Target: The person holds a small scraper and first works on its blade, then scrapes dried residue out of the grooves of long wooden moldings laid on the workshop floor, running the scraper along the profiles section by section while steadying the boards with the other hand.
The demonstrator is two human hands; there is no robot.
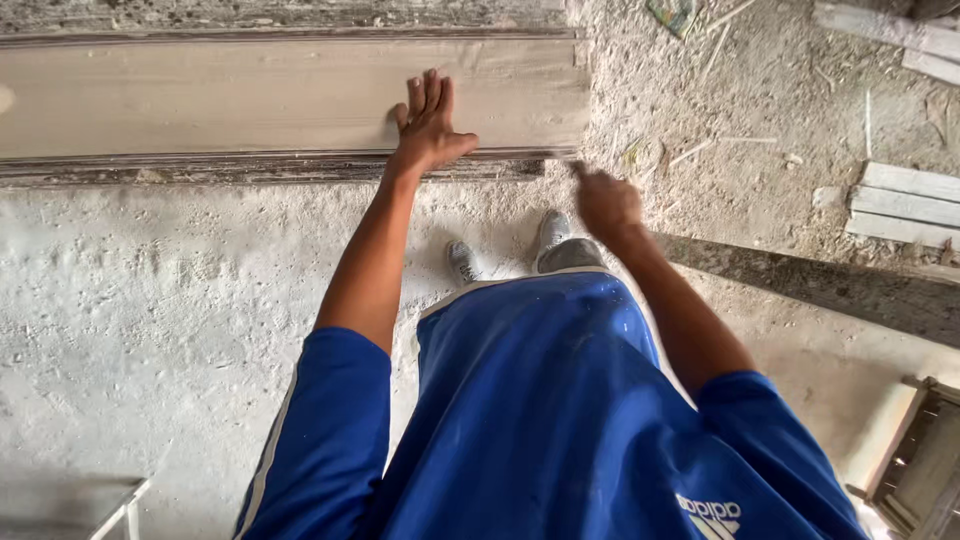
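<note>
Hands of one person in a blue shirt reach down over a dusty concrete floor [150, 300]. Left hand [430, 125] presses flat, fingers spread, on a long pale wooden plank [250, 95] whose left end is cut off by the frame. Right hand [605, 200] is blurred just past the plank's right end; its fingers seem curled, possibly pinching something unseen. Two grey shoes [550, 235] peek out below.

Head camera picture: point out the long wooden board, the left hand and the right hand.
long wooden board [200, 95]: head view, bare pale face.
left hand [430, 125]: head view, back of hand, flat on board.
right hand [605, 203]: head view, back of hand.
</note>
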